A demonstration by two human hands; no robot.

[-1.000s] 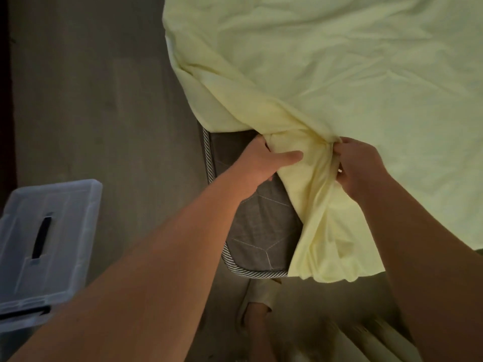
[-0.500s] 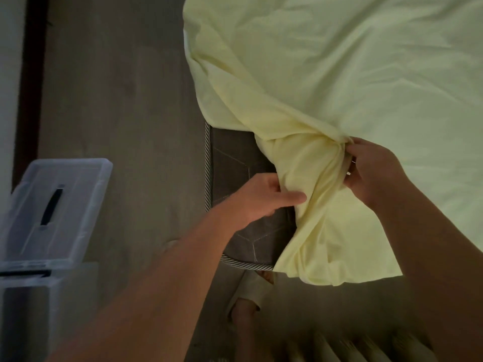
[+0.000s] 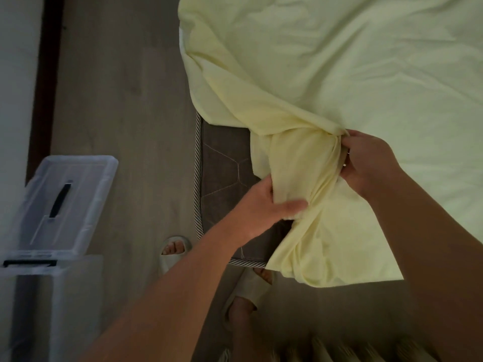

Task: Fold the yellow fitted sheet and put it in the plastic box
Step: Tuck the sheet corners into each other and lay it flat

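Observation:
The yellow fitted sheet [image 3: 339, 74] covers most of the mattress; its near-left corner is pulled up and bunched, baring the grey mattress corner [image 3: 224, 163]. My left hand [image 3: 264, 202] pinches the gathered edge of the sheet low on the bunch. My right hand [image 3: 366, 160] grips the same bunch higher up, at the mattress top. A loose flap hangs below both hands. The clear plastic box [image 3: 49, 291] stands on the floor at the lower left, its lid [image 3: 62, 202] tilted up behind it.
Wooden floor [image 3: 125, 105] runs between the box and the bed. My feet in pale slippers [image 3: 172, 249] stand by the mattress corner. A dark door frame [image 3: 47, 74] borders the floor at the far left.
My left hand slid down the bunched corner and took a lower pinch of the sheet. More of the grey mattress side shows. The view shifted, so the box sits further right.

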